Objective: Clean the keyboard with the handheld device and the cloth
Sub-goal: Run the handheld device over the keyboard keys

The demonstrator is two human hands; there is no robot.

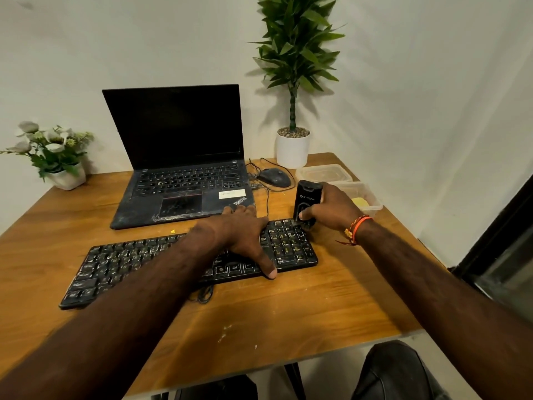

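Keyboard pinned under flat, open left hand; right hand grips handheld device upright at its right end

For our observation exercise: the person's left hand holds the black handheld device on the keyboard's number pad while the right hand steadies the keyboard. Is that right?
Not quite: the hands are swapped. The head view shows the right hand holding the black handheld device on the number pad, while the left hand steadies the keyboard.

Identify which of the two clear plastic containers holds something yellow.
The nearer clear plastic container, just behind the right hand, shows a yellow item inside. The farther clear container, beside the white plant pot, shows none.
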